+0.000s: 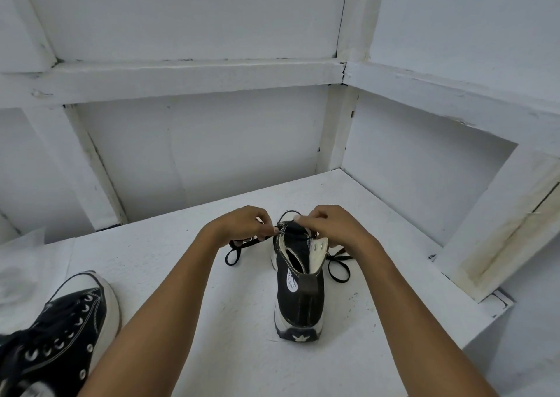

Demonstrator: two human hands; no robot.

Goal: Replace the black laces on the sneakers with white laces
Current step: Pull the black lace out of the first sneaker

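The left hand [242, 224] pinches the flat black lace [242, 246], the right hand [330, 227] seemingly likewise, unlacing the black canvas high-top sneaker [300, 299]; next it probably needs drawing from lower eyelets.

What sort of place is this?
Probably a bare, white-painted workroom corner: a white table, panelled walls framed by white beams, and a laced sneaker left of the centre sneaker whose black lace the left hand and right hand pinch.

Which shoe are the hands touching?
The middle shoe, heel toward us: the left hand and right hand hold its black lace. The other shoe, lower left, lies untouched.
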